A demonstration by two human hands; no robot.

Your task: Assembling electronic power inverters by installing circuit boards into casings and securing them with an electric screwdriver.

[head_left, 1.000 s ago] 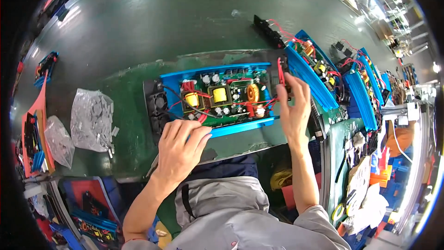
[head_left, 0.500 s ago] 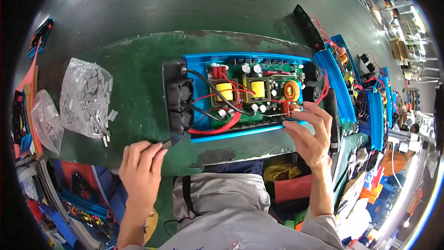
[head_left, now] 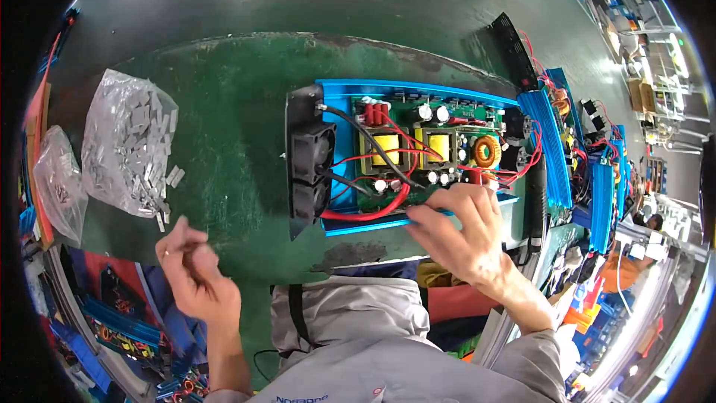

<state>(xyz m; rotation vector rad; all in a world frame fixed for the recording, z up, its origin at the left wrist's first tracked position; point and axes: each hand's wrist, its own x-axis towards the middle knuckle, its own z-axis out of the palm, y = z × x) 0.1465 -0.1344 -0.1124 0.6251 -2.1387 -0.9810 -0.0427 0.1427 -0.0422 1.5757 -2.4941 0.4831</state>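
At the near edge of the green table (head_left: 246, 104), the left hand (head_left: 195, 272) has pulled away from the blue box (head_left: 418, 153) toward the bag of small metal bits (head_left: 128, 145). Its fingers look pinched together; I cannot tell if they hold anything. The right hand (head_left: 462, 235) has stayed, fingertips pressing the box's near edge.

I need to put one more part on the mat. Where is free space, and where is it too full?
Free: the green mat between the bag of metal pieces and the fan panel, and the grey table beyond the blue case. Crowded: right of the case, where more blue units stand.
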